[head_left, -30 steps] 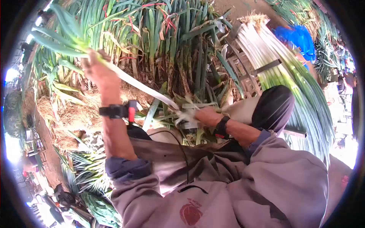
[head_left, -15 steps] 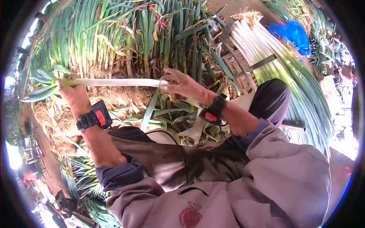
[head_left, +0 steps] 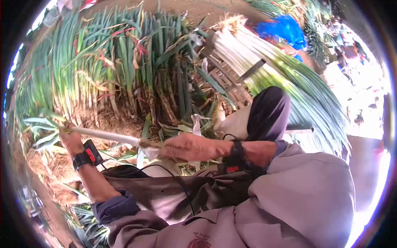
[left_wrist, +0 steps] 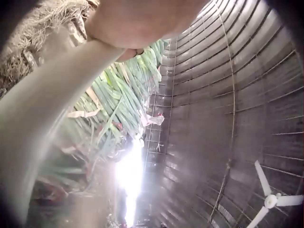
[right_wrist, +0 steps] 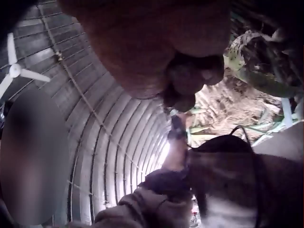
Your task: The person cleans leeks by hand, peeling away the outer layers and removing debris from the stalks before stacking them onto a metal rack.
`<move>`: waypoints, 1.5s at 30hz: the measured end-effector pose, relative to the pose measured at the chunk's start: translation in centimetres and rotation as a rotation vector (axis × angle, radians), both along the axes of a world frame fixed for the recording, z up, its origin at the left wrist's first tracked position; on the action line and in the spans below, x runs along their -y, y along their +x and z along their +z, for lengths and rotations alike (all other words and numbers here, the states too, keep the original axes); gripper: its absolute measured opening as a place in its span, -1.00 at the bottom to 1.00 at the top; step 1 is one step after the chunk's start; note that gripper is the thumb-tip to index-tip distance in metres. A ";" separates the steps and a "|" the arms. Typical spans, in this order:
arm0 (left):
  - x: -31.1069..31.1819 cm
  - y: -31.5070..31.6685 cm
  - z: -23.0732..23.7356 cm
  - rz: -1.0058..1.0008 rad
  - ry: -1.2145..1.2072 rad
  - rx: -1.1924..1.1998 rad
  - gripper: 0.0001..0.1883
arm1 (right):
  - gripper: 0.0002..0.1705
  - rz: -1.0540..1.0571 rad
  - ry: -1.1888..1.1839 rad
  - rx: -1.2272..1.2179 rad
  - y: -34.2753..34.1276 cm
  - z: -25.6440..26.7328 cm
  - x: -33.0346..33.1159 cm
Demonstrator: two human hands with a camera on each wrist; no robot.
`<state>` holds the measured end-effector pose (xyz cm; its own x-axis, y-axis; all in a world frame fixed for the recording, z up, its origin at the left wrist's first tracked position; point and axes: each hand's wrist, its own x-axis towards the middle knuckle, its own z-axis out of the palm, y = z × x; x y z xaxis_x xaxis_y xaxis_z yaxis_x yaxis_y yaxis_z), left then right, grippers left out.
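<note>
A single green onion (head_left: 109,135) with a long white stalk slants across the head view. My left hand (head_left: 71,138) grips it where the stalk meets the green leaves (head_left: 44,131). In the left wrist view the pale stalk (left_wrist: 52,95) runs out from under the left hand (left_wrist: 137,21). At the stalk's other end, over my lap, my blurred right hand (head_left: 188,146) has curled fingers round the root end, where brownish strands show. The right wrist view has those fingers (right_wrist: 190,78) curled in shadow, hiding what lies inside them.
Upright green onions with roots (head_left: 111,78) stand in a dense mass ahead. A strapped bundle of cleaned green onions (head_left: 264,62) lies on a wooden slatted rack to the right. A blue plastic bag (head_left: 283,31) sits behind it. Cables from the wrist cameras cross my lap.
The right hand first worked low by my lap, then came up to the stalk's root end with loose fingers, and now is lower with fingers curled. The onion swung level, then its root end dipped.
</note>
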<state>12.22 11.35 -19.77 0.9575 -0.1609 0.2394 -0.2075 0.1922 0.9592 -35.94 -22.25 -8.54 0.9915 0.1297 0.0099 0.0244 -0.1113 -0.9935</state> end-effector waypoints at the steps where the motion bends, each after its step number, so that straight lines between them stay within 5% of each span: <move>1: 1.4 -0.8 0.6 0.134 0.354 0.084 -0.52 | -0.52 -0.006 -0.001 0.005 -0.5 0.6 0.3; 3: 7.1 -9.6 7.6 0.228 0.517 -0.008 -0.43 | -0.61 -0.148 -0.328 0.194 -1.6 3.1 0.3; 4: 5.4 -6.5 5.5 0.334 0.851 0.218 -0.43 | -0.68 -0.115 -0.378 0.179 -2.5 4.9 0.4; 5: 7.7 -10.3 8.2 0.644 1.150 0.464 -0.49 | -0.73 -0.072 -0.426 0.165 -3.9 6.9 0.9; 6: 6.8 -9.9 9.8 0.596 1.105 0.175 -0.49 | -0.73 -0.063 -0.236 -0.081 -7.0 8.5 1.4; 8: 4.2 -8.2 9.2 0.610 0.980 -0.012 -0.55 | -0.70 -0.100 -0.242 -0.150 -9.3 8.2 4.1; 9: 4.7 -8.3 8.7 0.606 0.983 0.039 -0.61 | -0.67 -0.176 -0.399 0.017 -9.0 7.3 5.2; 10: 6.2 -9.6 9.5 0.602 0.986 0.091 -0.68 | -0.60 -0.224 -0.118 -0.544 -7.0 8.7 5.9; 12: 8.9 -11.9 12.5 0.540 0.972 0.077 -0.76 | -0.47 -0.219 0.053 -0.446 -2.6 4.6 6.3; 13: 10.1 -12.9 14.4 0.475 0.958 0.013 -0.78 | -0.49 -0.022 0.227 -0.041 -1.3 0.6 6.1; 14: 11.2 -14.4 15.8 0.462 0.817 0.050 -0.77 | -0.49 0.066 -0.169 -0.389 0.8 0.0 4.6; 15: 11.3 -14.1 15.8 0.423 0.709 0.027 -0.75 | -0.44 0.166 -0.839 0.150 2.0 -4.8 4.0; 17: 11.1 -13.4 15.4 0.422 0.539 0.048 -0.74 | -0.33 0.232 -1.036 0.057 4.6 -3.6 3.1; 19: 12.1 -16.4 18.0 0.488 0.835 0.016 -0.75 | -0.26 -0.261 -0.701 0.283 7.3 -4.4 1.9; 20: 12.7 -17.8 18.8 0.471 0.760 -0.029 -0.73 | -0.26 -0.240 -0.693 0.279 8.7 -3.6 1.3; 22: 11.8 -15.3 17.1 0.379 0.382 -0.138 -0.71 | -0.20 -0.269 0.188 0.021 11.4 -1.1 0.6; 23: 11.6 -14.4 16.3 0.358 0.297 -0.149 -0.70 | -0.16 -0.327 0.461 0.109 12.2 0.3 -0.8; 25: 10.6 -12.5 14.1 0.290 0.126 -0.113 -0.69 | -0.37 -0.240 0.639 0.117 14.0 1.8 -1.6; 27: 12.1 -16.0 16.5 0.348 0.502 0.027 -0.70 | -0.50 -0.215 0.582 0.026 13.7 1.0 -1.7; 28: 11.4 -15.0 15.9 0.362 0.394 0.014 -0.73 | -0.61 -0.187 0.513 -0.059 13.3 0.7 -1.7; 29: 10.6 -12.8 14.2 0.381 0.282 0.004 -0.72 | -0.70 -0.229 0.727 -0.214 11.4 2.6 -2.0; 30: 10.3 -12.6 13.8 0.397 0.361 0.051 -0.74 | -0.76 -0.268 0.638 -0.314 9.1 2.9 -0.7; 33: 9.3 -10.9 11.3 0.433 0.454 0.178 -0.76 | -0.79 -0.212 0.809 0.251 4.2 4.4 4.4; 35: 10.8 -12.8 12.8 0.732 0.783 0.180 -0.78 | -0.81 -0.288 0.930 0.360 1.6 4.9 8.2; 37: 12.6 -13.8 13.1 0.651 0.570 0.192 -0.82 | -0.82 -0.172 1.089 0.307 1.1 3.9 10.3; 39: 15.3 -11.1 15.0 0.334 -0.895 -0.267 -0.75 | -0.77 -0.093 0.947 0.113 3.1 0.1 10.0; 41: 17.7 -13.6 16.7 0.232 -0.810 -0.289 -0.59 | -0.66 -0.036 0.657 -0.064 5.1 -5.2 8.8; 44: 19.9 -15.1 17.8 0.154 -0.864 -0.451 -0.58 | -0.37 0.095 -0.775 0.476 5.7 -7.8 4.6; 45: 20.1 -15.5 17.4 0.154 -0.865 -0.458 -0.58 | -0.37 0.095 -0.777 0.470 6.9 -6.3 3.7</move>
<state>-3.27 -8.79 -2.34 0.9828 0.0284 -0.1823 0.0668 0.8663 0.4951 -29.07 -25.99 -14.85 0.8923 0.3496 0.2855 0.4508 -0.7214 -0.5256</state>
